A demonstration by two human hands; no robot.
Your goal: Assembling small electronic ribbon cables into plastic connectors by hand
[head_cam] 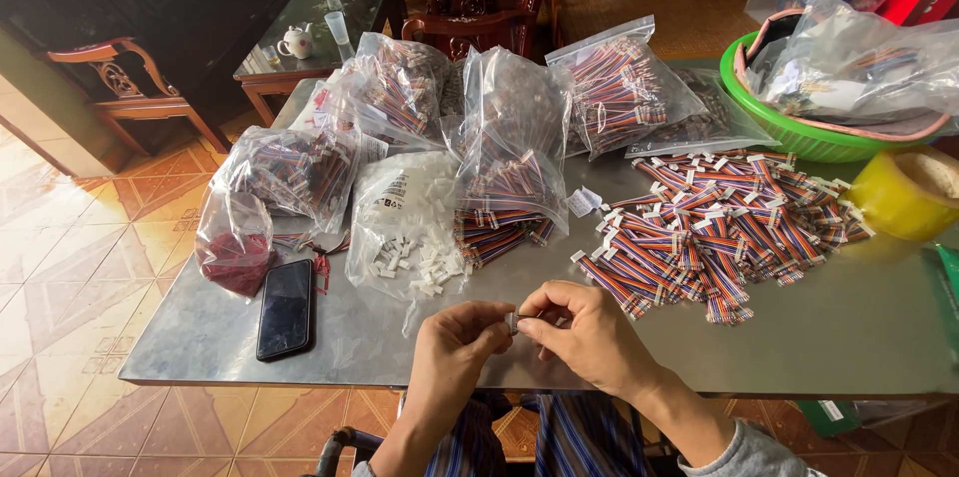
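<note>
From the head view, both hands meet at the near edge of the metal table. The left hand and right hand are each curled nearly closed, fingertips pinched together on a tiny white connector held between them, just above the tabletop. What wire trails from it I cannot tell; it is mostly hidden by the fingers.

The piece looks feather-light and stiff, likely plastic, small enough to slip or pop loose; a pinch on its flat sides seems the sure hold, and any thin wires on it would bend easily.

Just beyond the hands lies a bag of loose white connectors, and to the right a spread pile of striped ribbon cables. More filled bags crowd the far side. A black phone lies to the left, a green basin and yellow tape roll at the far right
</note>
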